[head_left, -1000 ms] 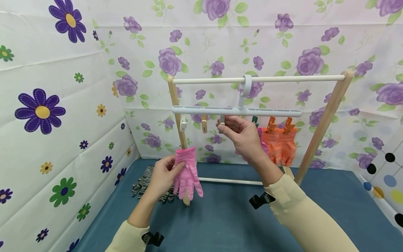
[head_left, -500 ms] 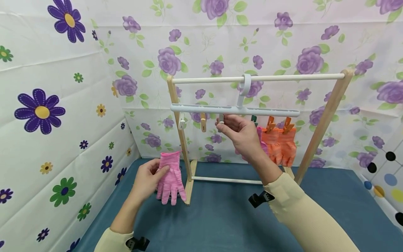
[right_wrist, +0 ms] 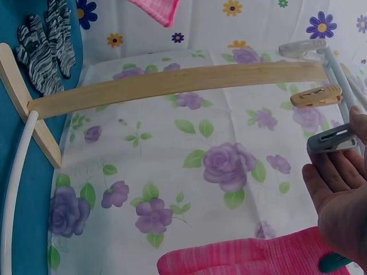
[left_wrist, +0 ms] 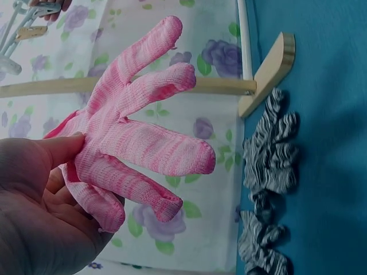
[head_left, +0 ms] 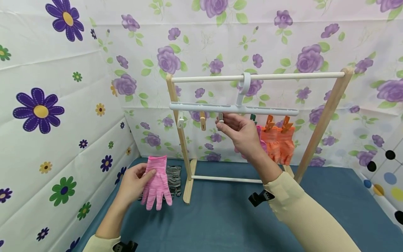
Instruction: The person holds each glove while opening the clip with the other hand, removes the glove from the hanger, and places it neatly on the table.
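My left hand (head_left: pixel 133 183) pinches a pink knit glove (head_left: pixel 158 180) between thumb and fingers; its cuff is up and its fingers hang down in the head view. Up at the pale blue hanger (head_left: pixel 201 107), my right hand (head_left: pixel 244 135) holds a grey clothespin (right_wrist: pixel 332 139) between thumb and fingers. To its left hang a wooden clothespin (head_left: pixel 203 122) and a white clothespin (head_left: pixel 181 120), both holding nothing. Beyond the right hand, a green clothespin (right_wrist: pixel 334 262) bears another pink glove (right_wrist: pixel 241 256), and orange clothespins (head_left: pixel 285 124) hold orange gloves (head_left: pixel 285 147).
A wooden rack (head_left: pixel 325 120) with a white top rod (head_left: pixel 204 79) carries the hanger. Black-and-grey striped gloves (left_wrist: pixel 274 149) lie on the blue surface (head_left: pixel 226 217) by the rack's left foot (head_left: pixel 188 190). Flowered cloth (head_left: pixel 201 42) stands behind and at the left.
My left hand has carried the pink glove left and slightly down, away from the rack's left post. The right hand has stayed at the grey clothespin.
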`<state>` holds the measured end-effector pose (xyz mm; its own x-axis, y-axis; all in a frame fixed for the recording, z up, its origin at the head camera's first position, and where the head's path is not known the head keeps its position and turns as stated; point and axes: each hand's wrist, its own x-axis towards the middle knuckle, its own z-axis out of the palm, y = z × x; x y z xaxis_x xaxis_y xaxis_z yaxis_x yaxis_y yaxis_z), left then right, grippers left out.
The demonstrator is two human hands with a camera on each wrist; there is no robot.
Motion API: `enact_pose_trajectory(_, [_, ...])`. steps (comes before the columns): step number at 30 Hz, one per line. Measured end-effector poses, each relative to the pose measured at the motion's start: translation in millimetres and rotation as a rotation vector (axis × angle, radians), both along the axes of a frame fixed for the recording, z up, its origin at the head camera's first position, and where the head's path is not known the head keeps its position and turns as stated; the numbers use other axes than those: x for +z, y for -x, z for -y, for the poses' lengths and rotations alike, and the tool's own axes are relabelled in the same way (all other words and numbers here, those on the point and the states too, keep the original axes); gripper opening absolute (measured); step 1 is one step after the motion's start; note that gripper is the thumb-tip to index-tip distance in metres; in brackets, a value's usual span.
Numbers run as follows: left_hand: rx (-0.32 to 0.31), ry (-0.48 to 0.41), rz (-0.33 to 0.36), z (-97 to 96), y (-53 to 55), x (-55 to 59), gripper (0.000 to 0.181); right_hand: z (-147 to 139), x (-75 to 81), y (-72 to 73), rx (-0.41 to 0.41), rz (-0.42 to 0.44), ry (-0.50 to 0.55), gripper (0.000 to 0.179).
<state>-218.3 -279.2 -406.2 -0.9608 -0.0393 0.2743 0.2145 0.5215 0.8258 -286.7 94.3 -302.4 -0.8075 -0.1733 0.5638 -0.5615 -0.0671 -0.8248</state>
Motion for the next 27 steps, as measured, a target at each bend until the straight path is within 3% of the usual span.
enact_pose_trajectory(9, [0.041, 0.062, 0.036, 18.5, -3.3, -4.7, 0.033, -2, 0.5, -1.3, -0.024, 0.005, -0.025, 0.046])
enact_pose_trajectory(21, [0.026, 0.143, 0.055, 46.0, -10.1, -13.1, 0.032, -5, -4.8, 0.1, -0.049, 0.010, -0.043, 0.048])
enact_pose_trajectory(27, [0.032, 0.177, 0.108, 56.6, -13.5, -16.1, 0.033, -6, -5.8, -1.2, -0.062, 0.001, -0.062, 0.050])
